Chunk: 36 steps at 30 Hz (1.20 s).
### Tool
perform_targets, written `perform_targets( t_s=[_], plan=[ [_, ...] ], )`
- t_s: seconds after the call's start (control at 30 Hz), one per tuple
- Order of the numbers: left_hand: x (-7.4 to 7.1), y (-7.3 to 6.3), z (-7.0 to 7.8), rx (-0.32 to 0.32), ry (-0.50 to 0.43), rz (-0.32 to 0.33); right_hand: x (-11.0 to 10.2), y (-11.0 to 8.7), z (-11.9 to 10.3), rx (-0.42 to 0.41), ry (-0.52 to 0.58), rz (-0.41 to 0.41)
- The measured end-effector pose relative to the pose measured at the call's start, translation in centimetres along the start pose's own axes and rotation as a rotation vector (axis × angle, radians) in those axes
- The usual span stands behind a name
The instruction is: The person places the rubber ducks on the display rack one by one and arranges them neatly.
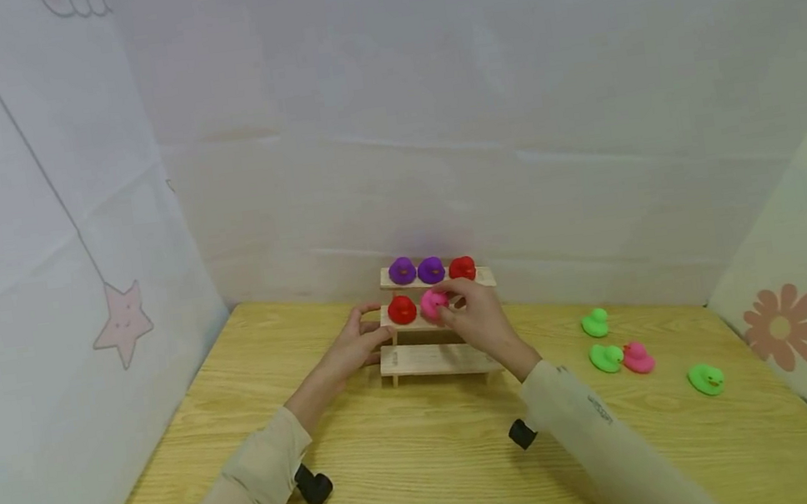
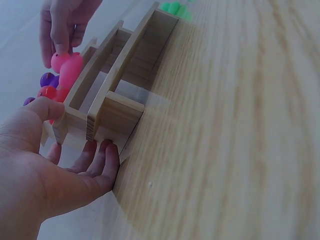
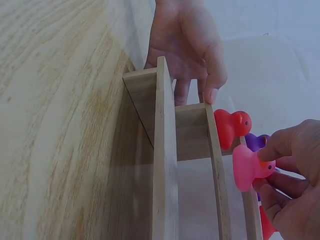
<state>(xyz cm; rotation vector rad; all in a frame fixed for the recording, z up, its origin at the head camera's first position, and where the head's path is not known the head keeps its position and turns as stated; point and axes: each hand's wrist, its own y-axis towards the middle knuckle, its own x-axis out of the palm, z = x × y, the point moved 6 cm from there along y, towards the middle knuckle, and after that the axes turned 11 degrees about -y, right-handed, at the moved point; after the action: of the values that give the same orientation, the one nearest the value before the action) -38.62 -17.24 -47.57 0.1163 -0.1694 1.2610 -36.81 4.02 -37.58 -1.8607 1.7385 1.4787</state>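
A three-step wooden stand [image 1: 435,359] stands on the table near the back wall. My left hand [image 1: 350,348] grips its left end, with the thumb on the middle step and the fingers at the side. My right hand [image 1: 482,318] pinches a pink rubber duck [image 3: 246,169] by the head, at the middle step. Left of that duck, a red duck [image 1: 401,309] sits on the same step. The top step carries two purple ducks, one at the left [image 1: 402,271] and one in the middle [image 1: 432,270], and another red duck [image 1: 462,268].
To the right on the wooden table [image 1: 415,469] lie several green ducks, one [image 1: 595,322] farthest back and one [image 1: 706,379] far right. A second pink duck [image 1: 639,357] touches a green duck [image 1: 606,357]. White patterned sheets [image 1: 432,114] enclose the table's back and sides.
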Motion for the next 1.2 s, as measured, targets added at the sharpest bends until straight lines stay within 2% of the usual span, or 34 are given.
perform_targets(
  t_s=[0.43, 0.87, 1.2],
  plan=[
    [-0.2, 0.2, 0.0, -0.006, 0.012, 0.007, 0.7, 0.5, 0.3, 0.007, -0.015, -0.034],
    [-0.2, -0.2, -0.3, -0.006, 0.009, -0.001, 1.3, -0.1, 0.8, 0.009, 0.019, -0.051],
    [-0.1, -0.1, -0.3, -0.004, 0.015, -0.001, 1.6, -0.2, 0.5, 0.031, 0.007, -0.138]
  ],
)
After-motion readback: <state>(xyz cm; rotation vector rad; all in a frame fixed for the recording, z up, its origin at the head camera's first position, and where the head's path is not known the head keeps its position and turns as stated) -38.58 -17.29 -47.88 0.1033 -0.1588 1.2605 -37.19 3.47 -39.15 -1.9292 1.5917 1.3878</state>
